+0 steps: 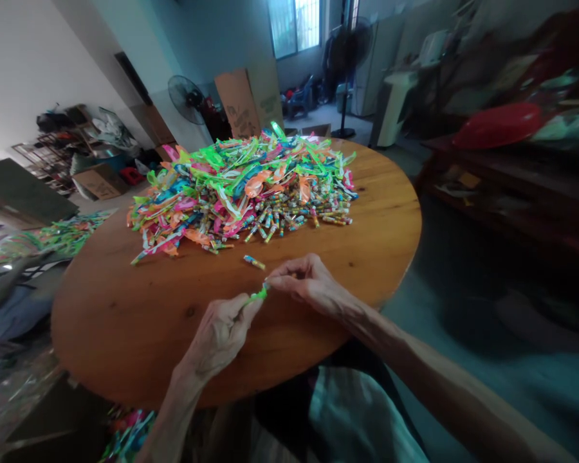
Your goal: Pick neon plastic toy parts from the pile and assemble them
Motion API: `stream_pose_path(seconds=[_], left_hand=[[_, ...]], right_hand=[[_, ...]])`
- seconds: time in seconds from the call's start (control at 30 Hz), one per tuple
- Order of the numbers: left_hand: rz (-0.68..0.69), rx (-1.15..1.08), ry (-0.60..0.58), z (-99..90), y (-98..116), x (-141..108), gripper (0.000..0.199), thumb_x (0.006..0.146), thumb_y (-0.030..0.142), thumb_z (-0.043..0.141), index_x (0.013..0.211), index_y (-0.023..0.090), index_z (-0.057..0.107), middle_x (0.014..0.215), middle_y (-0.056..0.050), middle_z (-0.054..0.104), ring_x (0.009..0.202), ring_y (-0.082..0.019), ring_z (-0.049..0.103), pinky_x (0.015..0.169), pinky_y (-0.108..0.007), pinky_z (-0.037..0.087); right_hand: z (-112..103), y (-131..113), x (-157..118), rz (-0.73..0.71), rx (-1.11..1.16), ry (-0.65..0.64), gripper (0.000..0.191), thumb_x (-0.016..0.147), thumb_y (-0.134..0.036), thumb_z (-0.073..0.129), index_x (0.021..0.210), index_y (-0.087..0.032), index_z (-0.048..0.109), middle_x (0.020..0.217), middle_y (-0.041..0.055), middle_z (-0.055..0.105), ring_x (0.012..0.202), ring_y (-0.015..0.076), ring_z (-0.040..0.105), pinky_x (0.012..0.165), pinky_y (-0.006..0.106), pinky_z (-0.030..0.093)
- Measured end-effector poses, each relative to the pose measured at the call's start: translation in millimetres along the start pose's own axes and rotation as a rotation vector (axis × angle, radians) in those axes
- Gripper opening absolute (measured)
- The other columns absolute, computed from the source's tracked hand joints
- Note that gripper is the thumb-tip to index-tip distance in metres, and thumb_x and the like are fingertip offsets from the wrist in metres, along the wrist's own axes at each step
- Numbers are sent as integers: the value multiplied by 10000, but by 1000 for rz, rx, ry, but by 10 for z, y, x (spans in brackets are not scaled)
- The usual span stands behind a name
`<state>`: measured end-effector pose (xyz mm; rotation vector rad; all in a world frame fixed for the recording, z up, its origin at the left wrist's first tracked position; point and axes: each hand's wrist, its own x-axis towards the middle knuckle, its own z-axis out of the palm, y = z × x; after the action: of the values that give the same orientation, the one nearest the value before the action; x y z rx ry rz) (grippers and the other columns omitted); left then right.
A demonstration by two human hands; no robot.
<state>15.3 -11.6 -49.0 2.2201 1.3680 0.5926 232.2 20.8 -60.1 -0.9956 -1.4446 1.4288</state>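
Over the near part of the round wooden table (145,334), my left hand (219,334) is closed on a small bright green plastic piece (259,295), which sticks out past the thumb. My right hand (309,280) is in a pinch at the far end of that piece, where a tiny whitish bit shows; the fingers hide most of what they hold. Just beyond the fingertips lies one small tube with a colourful printed wrapper (254,262). Farther back rises a large heap of green, orange, pink and blue plastic pieces (255,183), with many similar printed tubes (270,225) along its front.
More plastic pieces (72,231) are heaped at the left, near another person's arm (9,276). An open carton (53,424) stands below the table's left edge. Fans (187,99) and cardboard boxes (238,103) are behind. To the right, a dark bench (511,173) carries a red basin (499,125).
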Motion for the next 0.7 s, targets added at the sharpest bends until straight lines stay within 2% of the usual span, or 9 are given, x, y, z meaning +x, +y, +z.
stream_pose_path(seconds=[0.23, 0.47, 0.7], left_hand=[[-5, 157, 29, 9, -18, -36, 431, 1025, 410, 417, 659, 184, 388, 580, 69, 289, 544, -81, 257, 561, -271, 192], [-13, 257, 108, 81, -50, -29, 430, 1015, 418, 443, 651, 192, 411, 557, 65, 282, 533, -95, 237, 582, -294, 178], [-39, 348, 91, 70, -47, -6, 420, 1009, 409, 436, 647, 197, 465, 526, 52, 342, 510, -108, 271, 594, -310, 168]], right_hand=[[25, 11, -22, -42, -65, -13, 269, 816, -424, 706, 851, -173, 797, 691, 34, 658, 588, 141, 445, 552, 289, 291], [19, 58, -5, -98, -113, -34, 235, 855, -363, 680, 880, -160, 796, 785, 55, 717, 683, 178, 534, 618, 306, 357], [17, 28, -35, -115, -135, -80, 280, 850, -385, 662, 892, -135, 782, 775, 51, 694, 670, 160, 501, 607, 293, 336]])
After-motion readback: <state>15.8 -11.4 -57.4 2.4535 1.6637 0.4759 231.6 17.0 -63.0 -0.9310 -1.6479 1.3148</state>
